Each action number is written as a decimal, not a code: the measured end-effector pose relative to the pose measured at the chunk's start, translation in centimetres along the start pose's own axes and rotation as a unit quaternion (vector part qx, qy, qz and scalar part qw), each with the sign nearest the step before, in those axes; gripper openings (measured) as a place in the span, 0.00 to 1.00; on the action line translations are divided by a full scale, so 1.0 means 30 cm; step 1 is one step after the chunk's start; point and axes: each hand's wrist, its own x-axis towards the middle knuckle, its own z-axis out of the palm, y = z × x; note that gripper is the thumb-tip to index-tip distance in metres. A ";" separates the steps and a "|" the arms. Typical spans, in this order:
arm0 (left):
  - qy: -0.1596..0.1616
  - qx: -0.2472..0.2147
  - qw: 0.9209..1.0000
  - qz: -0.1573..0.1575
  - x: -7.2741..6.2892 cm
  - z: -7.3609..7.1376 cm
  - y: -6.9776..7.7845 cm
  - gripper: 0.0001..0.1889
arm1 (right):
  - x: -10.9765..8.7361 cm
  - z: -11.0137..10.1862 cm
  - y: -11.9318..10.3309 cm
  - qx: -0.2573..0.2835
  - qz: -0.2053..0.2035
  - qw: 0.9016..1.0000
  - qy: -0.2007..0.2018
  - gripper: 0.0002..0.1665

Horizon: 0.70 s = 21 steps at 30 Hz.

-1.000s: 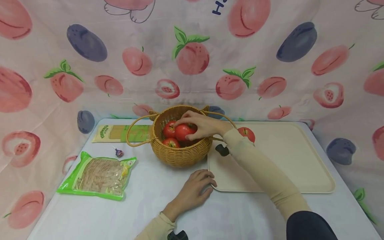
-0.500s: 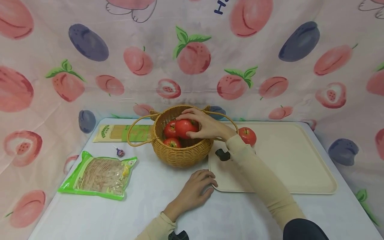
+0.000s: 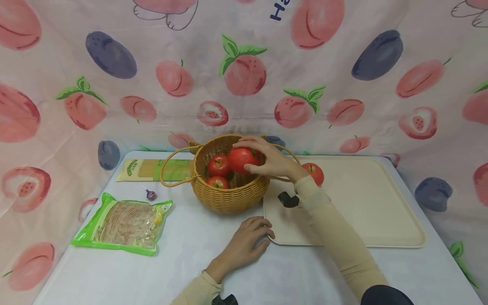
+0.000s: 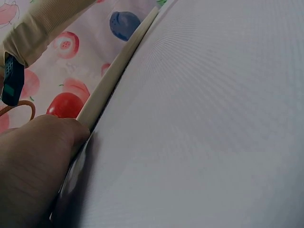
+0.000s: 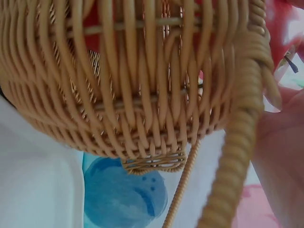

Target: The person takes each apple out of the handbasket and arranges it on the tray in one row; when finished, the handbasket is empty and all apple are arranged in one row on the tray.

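My right hand [image 3: 272,160] holds a red apple [image 3: 241,161] between thumb and fingers, at the right inner side of a wicker basket [image 3: 228,199]. Two more apples lie in the basket, one red apple [image 3: 219,165] behind another apple [image 3: 218,182]. In the right wrist view the basket's weave [image 5: 142,85] hides most of the inside, and the held apple [image 5: 283,23] shows at the right edge. My left hand [image 3: 244,243] rests on the table, fingertips at the near left corner of a cream tray [image 3: 366,207].
Another apple [image 3: 314,173] sits on the tray's far left part, partly behind my right forearm. To the left lie a green-edged bread bag [image 3: 127,224], a lollipop [image 3: 151,195] and a flat pack of noodles [image 3: 141,170]. The basket's handle [image 3: 287,148] arches beside my right wrist.
My right hand has lifted the apple slightly and carried it right, away from the other two in the basket. The left hand has stayed in place.
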 end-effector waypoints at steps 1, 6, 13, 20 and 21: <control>0.000 0.000 1.000 0.000 -0.001 0.001 0.000 0.06 | -0.007 -0.003 0.000 0.006 0.002 1.000 0.003 0.32; 0.004 0.005 1.000 0.002 -0.002 0.003 0.000 0.06 | -0.037 -0.017 -0.002 0.027 0.005 0.999 0.032 0.32; 0.005 0.005 1.000 0.002 -0.001 -0.001 0.006 0.06 | -0.071 -0.062 -0.071 0.063 -0.008 0.996 0.055 0.33; 0.003 0.000 1.000 0.002 0.002 0.004 0.000 0.06 | -0.114 -0.092 -0.111 0.059 -0.017 0.995 0.084 0.31; 0.003 -0.001 1.000 0.002 0.002 0.005 -0.001 0.06 | -0.121 -0.095 -0.110 0.061 -0.014 0.994 0.089 0.31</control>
